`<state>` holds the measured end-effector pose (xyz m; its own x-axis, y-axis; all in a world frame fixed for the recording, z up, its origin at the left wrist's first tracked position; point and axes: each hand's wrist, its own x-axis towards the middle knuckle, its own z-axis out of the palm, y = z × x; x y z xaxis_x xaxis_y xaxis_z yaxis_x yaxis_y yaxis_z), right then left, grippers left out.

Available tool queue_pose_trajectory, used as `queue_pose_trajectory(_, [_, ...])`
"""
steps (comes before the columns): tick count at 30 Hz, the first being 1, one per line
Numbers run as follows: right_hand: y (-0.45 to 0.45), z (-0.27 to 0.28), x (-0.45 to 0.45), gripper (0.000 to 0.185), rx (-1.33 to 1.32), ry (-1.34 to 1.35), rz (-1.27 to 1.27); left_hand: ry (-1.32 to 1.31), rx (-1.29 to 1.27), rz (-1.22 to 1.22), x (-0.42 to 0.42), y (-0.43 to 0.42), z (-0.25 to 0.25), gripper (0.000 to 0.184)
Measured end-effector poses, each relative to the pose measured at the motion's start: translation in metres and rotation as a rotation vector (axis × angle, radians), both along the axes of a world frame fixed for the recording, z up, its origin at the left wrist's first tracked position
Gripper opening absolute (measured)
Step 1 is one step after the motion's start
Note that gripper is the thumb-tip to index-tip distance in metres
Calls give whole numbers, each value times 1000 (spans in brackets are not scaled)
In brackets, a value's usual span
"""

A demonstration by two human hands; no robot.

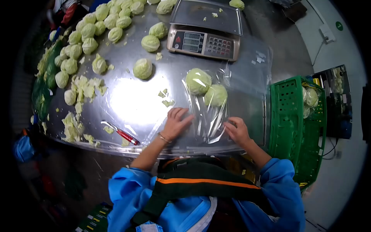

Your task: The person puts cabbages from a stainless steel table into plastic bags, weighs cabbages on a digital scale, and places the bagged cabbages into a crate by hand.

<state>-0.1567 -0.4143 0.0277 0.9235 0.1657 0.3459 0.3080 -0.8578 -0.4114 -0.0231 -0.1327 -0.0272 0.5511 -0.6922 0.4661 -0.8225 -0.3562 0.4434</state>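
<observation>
Two pale green cabbages, one (198,81) at the upper left and one (215,95) at the lower right, lie touching in a clear plastic bag (208,125) on the metal table. Beside the bag's left edge is my left hand (177,123), its fingers spread and nothing seen in it. My right hand (236,130) is at the bag's lower right edge, thumb and fingertips close together at the plastic. Whether they pinch it is too small to tell. A red-handled knife (125,135) lies left of my left hand.
A scale (205,42) stands behind the bag. Many cabbages (88,31) and trimmed leaves (83,87) cover the table's left side; a single cabbage (142,69) lies mid-table. At the right, a green crate (286,116) holds wrapped cabbages. Another person's red sleeve (69,13) shows at the upper left.
</observation>
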Motion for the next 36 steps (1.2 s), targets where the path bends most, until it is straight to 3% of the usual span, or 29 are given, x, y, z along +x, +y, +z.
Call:
queue_pose_trajectory(3, [-6, 15, 18, 24, 87, -38, -7, 1, -80, 78, 8, -26, 5, 26])
queue_pose_trajectory(5, [-9, 27, 22, 14, 199, -82, -120, 249, -232, 173, 14, -35, 26, 20])
queue_pose_trajectory(8, [-20, 35, 29, 9, 557, -110, -487, 604, -464, 369, 37, -41, 75, 7])
queue_pose_trajectory(9, [-27, 42, 36, 5, 678, -133, -497, 749, -529, 443, 48, -43, 92, 7])
queue_pose_trajectory(12, [-22, 94, 53, 10, 808, -299, -538, 763, -711, 346, 65, -62, 137, 10])
queue_pose_trajectory(13, [-20, 108, 57, 11, 808, -374, -550, 688, -736, 328, 61, -63, 156, 10])
queue_pose_trajectory(14, [-19, 111, 53, 14, 1033, -491, -517, 550, -776, 216, 59, -62, 168, 9])
queue_pose_trajectory(15, [-19, 114, 58, 15, 1086, -469, -549, 418, -810, 113, 56, -60, 179, 8])
queue_pose_trajectory(16, [-15, 117, 62, 15, 1141, -434, -585, 455, -706, 196, 50, -59, 197, 8])
queue_pose_trajectory(17, [-11, 118, 58, 16, 1198, -394, -626, 509, -641, 249, 40, -52, 196, 9])
queue_pose_trajectory(18, [-11, 111, 56, 18, 1077, -318, -703, 549, -582, 299, 35, -46, 194, 9])
queue_pose_trajectory(19, [-5, 117, 61, 18, 1136, -384, -684, 559, -544, 346, 38, -44, 194, 10])
queue_pose_trajectory(20, [12, 121, 63, 18, 1199, -445, -666, 594, -789, 266, 26, -43, 187, 10])
queue_pose_trajectory(21, [26, 121, 57, 18, 1269, -484, -676, 453, -795, 298, 17, -41, 181, 10])
queue_pose_trajectory(23, [31, 105, 55, 19, 1319, -313, -754, 346, -584, 368, 3, -24, 147, 10])
queue_pose_trajectory(29, [30, 12, 60, 27, 1095, 47, -793, 749, -595, 603, -26, -12, 87, 20])
queue_pose_trajectory(31, [27, 3, 50, 30, 1071, 286, -809, 660, -471, 701, -43, -2, 63, 26])
queue_pose_trajectory(33, [23, 0, 42, 32, 1148, 631, -812, 901, -459, 748, -68, 8, 63, 29])
queue_pose_trajectory(36, [27, -19, 31, 32, 967, 876, -741, 1201, -446, 766, -99, 17, 64, 30])
